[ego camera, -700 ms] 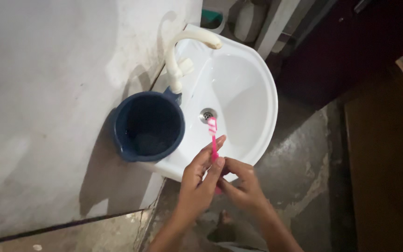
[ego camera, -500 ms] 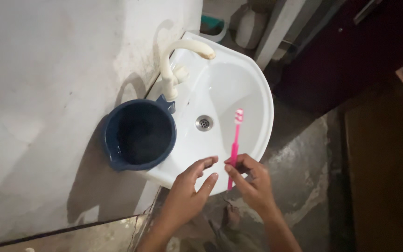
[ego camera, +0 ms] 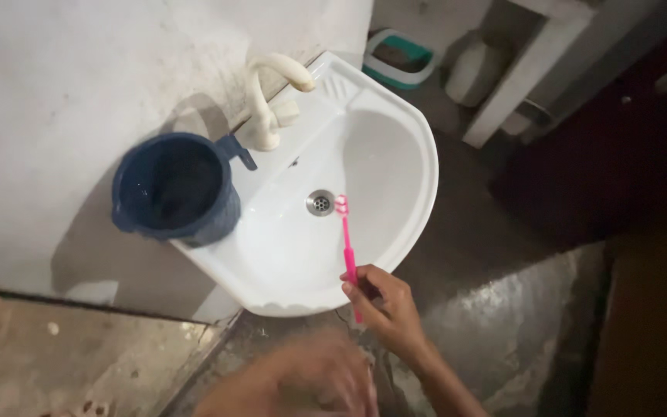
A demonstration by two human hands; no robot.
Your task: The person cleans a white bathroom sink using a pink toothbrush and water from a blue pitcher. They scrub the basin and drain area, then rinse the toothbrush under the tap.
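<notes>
I have the pink toothbrush (ego camera: pixel 347 251) pinched in my right hand (ego camera: pixel 384 305), fingers curled tight round the lower part of the handle with the thumb pressed against it, so most of the shaft stands free above my fist. I hold it low like this to keep the bristle end out over the white basin (ego camera: pixel 395 131) and not over the floor; anything coming off the head would land in the bowl. The head hangs just beside the drain (ego camera: pixel 319 202), at about 3 o'clock from it, and seems to be above the bowl rather than touching it.

The brush's long axis runs nearly straight away from me, from 6 o'clock at my hand toward 12 o'clock at the head, leaning a shade to 11. The bristle end points at the back of the basin, toward the cream tap (ego camera: pixel 272 96).

My left hand (ego camera: pixel 303 382) is down at the bottom of the view, blurred (probably mid-motion), holding nothing that I can make out; whether its fingers are spread or curled I cannot tell.

The dark blue mug (ego camera: pixel 173 189) sits on the basin's ledge at 9 o'clock from the drain, upright, close to the tap's base.
</notes>
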